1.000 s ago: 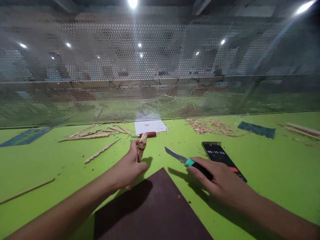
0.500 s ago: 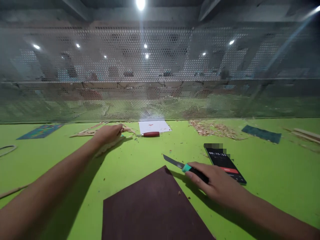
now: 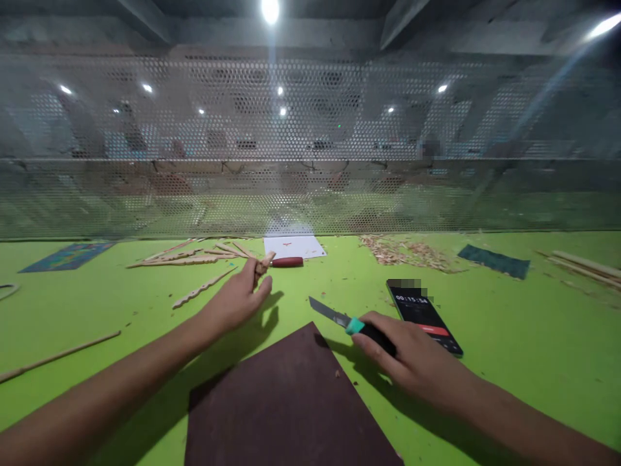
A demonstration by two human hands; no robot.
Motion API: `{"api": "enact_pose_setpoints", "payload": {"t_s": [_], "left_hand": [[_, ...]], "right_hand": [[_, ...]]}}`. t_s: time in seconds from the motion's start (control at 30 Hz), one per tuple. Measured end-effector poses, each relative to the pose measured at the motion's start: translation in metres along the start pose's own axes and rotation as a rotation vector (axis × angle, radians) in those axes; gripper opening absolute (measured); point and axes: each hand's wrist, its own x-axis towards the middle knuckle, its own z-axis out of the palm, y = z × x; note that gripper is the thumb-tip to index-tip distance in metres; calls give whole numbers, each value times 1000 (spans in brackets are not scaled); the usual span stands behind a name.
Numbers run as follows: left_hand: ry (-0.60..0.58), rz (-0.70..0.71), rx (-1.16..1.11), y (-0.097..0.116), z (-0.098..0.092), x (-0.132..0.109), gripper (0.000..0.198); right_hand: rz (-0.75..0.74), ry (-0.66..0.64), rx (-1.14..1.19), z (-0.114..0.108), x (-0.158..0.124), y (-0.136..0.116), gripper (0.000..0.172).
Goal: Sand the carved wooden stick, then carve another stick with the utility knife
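hands work apart on the green desk: the left hand pinches a small wooden piece at 11 o'clock, while the right hand wraps the handle of a knife at 2 o'clock, blade bare. the wood looks light, stiff and likely brittle where thin, so best gripped mid-length. no containers show; only loose shavings at 1 o'clock.
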Motion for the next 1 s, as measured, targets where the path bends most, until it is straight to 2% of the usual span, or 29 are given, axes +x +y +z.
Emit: {"api": "enact_pose_setpoints", "payload": {"t_s": [0.13,0.17,0.23,0.3,0.37,0.5,0.7,0.87,1.0], "left_hand": [[-271,-28,-318,31,15,-52,37],[-397,-91,-550,36,20,-62,40],[-564,-122,-882,42,33,-74,50],[-677,-76,-1067,41,48,-79,54],[-685,-71,-1192,38,62,-80,54],[-651,-69,-1221,33,75,-77,52],[-612,-95,-1112,36,68,-75,41],[-551,-90,-1182,37,67,-76,34],[-605,-152,-1158,39,62,-77,38]], "right_hand": [[18,37,42,-2,-2,-2,39],[5,44,48,-2,-3,-2,38],[-32,49,45,-2,-4,-3,36],[-73,53,33,0,-5,-3,36],[-104,60,30,1,-5,-4,36],[-109,27,52,4,-4,-3,36],[-80,-26,23,9,-6,-3,37],[-94,-13,21,8,-5,-5,37],[-112,18,-6,7,-4,-3,37]]}}
